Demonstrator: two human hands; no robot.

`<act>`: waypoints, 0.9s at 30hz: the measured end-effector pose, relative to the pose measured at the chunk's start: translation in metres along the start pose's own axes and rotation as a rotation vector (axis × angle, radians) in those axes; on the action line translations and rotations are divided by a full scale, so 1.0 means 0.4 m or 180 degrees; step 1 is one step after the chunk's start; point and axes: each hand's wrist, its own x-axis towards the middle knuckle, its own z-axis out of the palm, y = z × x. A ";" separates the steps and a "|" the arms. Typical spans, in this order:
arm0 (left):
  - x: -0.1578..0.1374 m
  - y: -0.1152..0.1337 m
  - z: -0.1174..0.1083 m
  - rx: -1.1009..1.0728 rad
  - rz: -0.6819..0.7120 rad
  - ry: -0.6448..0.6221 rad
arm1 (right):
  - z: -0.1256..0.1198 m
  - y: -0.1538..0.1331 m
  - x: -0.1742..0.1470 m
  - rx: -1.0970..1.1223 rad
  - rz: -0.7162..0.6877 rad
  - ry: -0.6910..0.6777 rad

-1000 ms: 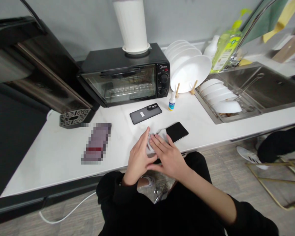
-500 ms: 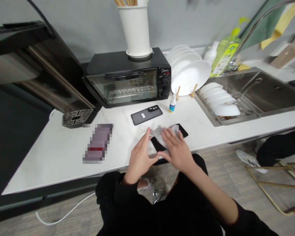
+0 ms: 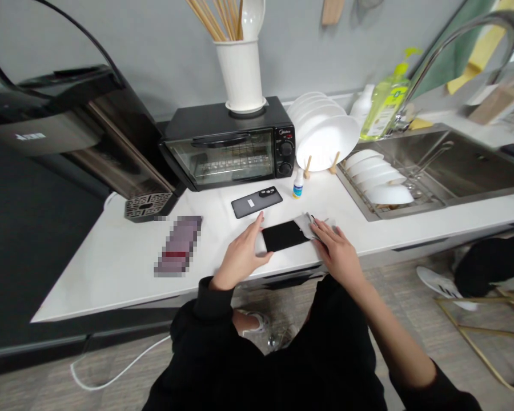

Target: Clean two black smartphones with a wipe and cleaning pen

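Observation:
A black smartphone [image 3: 285,236] lies screen up on the white counter, near its front edge. At the phone's left end, my left hand [image 3: 240,257] braces it between thumb and fingers. My right hand [image 3: 338,254] presses a thin grey cloth [image 3: 305,224] onto the phone's right end; the fingers partly hide that end. Just behind the phone lies a dark phone case [image 3: 257,202] with camera cut-outs and a small white label. A small spray bottle [image 3: 298,185] with a blue and yellow label stands upright to the right of the case.
A blurred-out flat packet [image 3: 180,245] lies to the left. Behind are a black toaster oven [image 3: 231,157] and a dark machine with a drip tray [image 3: 149,205]. White plates [image 3: 328,142] stand in a rack beside the sink [image 3: 466,165], which holds several bowls [image 3: 379,177].
My right hand and the cloth have slid right along the phone, uncovering most of its black screen. My left hand stays at the left end. The view has tilted up slightly.

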 end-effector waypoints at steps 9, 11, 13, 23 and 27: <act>0.123 -0.137 -0.086 0.0800 -0.0371 0.0244 | 0.029 -0.052 -0.046 0.0508 -0.0518 0.0371; 0.147 -0.185 -0.077 0.0805 -0.0470 0.0168 | 0.031 -0.072 -0.049 0.0464 -0.0648 0.0242; 0.157 -0.217 -0.063 0.0628 -0.0387 0.0190 | 0.033 -0.089 -0.041 0.0436 -0.0645 0.0159; 0.092 -0.127 -0.102 -0.0254 -0.0414 0.1042 | 0.027 -0.121 0.021 0.1702 0.0452 0.0536; 0.027 -0.068 -0.081 -0.1101 -0.1104 0.1265 | -0.002 -0.089 0.009 0.2351 0.1622 0.1406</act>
